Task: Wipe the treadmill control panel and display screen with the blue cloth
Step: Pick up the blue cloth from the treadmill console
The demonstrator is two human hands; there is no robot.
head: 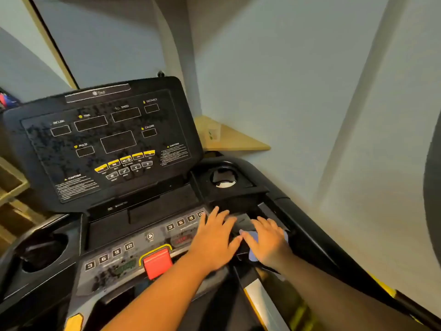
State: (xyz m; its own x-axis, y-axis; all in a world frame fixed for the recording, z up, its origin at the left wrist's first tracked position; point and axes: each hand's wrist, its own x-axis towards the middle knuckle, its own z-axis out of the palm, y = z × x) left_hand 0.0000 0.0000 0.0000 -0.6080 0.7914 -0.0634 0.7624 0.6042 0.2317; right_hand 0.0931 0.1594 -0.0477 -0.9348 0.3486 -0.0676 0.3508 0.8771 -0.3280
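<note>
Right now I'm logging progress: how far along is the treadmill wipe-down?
Nothing looks finished. In hand: the right hand presses the blue cloth flat at the panel's right end, with the left hand resting beside it. Left: the display screen looks smudged, and so does the area by the red button.

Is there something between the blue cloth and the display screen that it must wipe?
Nothing visible blocks the way. The blue cloth lies under the right hand at the console's lower right; the display screen stands up and to the left, with only the open button panel between. The left hand rests beside.

Display screen [102, 139] reads INCLINE, TIME, SPEED, DISTANCE.
</note>
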